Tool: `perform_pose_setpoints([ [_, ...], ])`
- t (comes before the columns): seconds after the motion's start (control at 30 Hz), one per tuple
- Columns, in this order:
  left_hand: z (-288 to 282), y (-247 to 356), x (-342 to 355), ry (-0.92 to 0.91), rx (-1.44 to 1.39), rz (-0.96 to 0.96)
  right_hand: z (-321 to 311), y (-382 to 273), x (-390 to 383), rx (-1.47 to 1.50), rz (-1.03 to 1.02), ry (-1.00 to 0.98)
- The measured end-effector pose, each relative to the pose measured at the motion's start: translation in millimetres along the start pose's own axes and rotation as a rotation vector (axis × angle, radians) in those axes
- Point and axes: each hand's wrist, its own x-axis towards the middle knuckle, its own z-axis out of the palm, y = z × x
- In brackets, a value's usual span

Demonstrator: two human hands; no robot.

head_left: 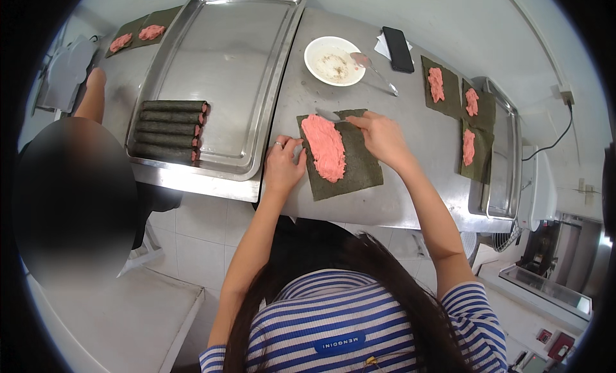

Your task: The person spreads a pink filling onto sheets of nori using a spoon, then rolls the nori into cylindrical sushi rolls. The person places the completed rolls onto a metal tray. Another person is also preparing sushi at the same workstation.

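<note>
A dark green seaweed sheet [362,164] lies on the steel table before me, with pink meat paste [325,148] spread in a long patch over its left half. My right hand [383,138] is closed on the handle of a metal spoon [328,115], whose bowl touches the paste's top end. At the sheet's left edge rests my left hand [284,164], a ring on one finger. Its fingers are bent and touch or nearly touch the edge; nothing shows in them. Beyond the sheet stands a white bowl [333,42] of cloudy liquid, with a second spoon [378,74] leaning on its rim.
A large steel tray [212,71] at left holds several seaweed rolls [168,128]. More sheets with paste [436,84] lie at right, near another steel tray [507,174]. A black phone [398,50] lies at the back. Another person [77,199] is at far left.
</note>
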Motion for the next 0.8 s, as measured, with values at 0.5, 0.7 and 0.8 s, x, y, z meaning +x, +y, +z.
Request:
perform_pose_setpoints([
  [0.5, 0.6, -2.0, -1.8, 0.005, 0.014, 0.004, 8.7, -37.8, -55.2, -0.271, -0.175, -0.305],
  [0.7, 2.5, -3.1, -2.3, 0.014, 0.000, 0.008, -14.7, -33.7, -76.9, -0.151, -0.154, -0.370],
  [0.8, -1.6, -1.8, -1.9, -0.052, -0.027, -0.057, -34.2, -30.6, -85.4, -0.034, -0.147, -0.254],
])
